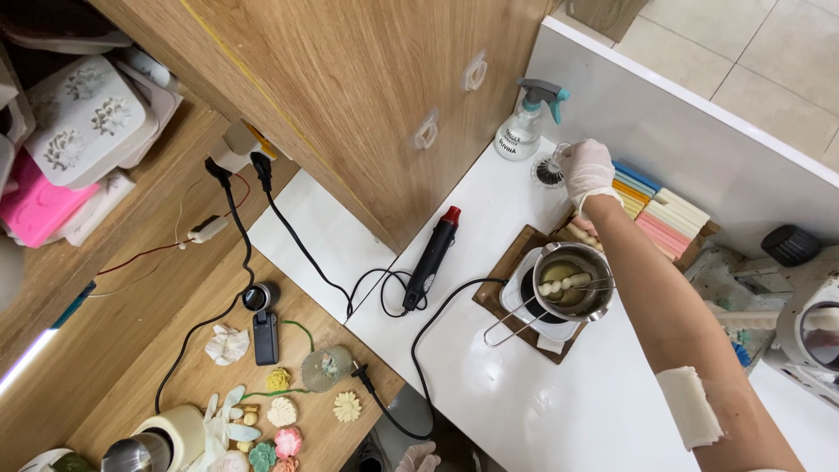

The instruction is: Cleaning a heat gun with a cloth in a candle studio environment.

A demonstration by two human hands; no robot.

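One upright glass [551, 168] under right hand [587, 172]

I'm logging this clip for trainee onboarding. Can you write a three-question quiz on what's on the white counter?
1. True or false: the right hand is gloved.
2. What lies in the metal pot? A) pale wax sticks B) flowers C) water only
3. Which black tool with a red tip lies left of the pot?

Key: 1 true. 2 A. 3 the heat gun.
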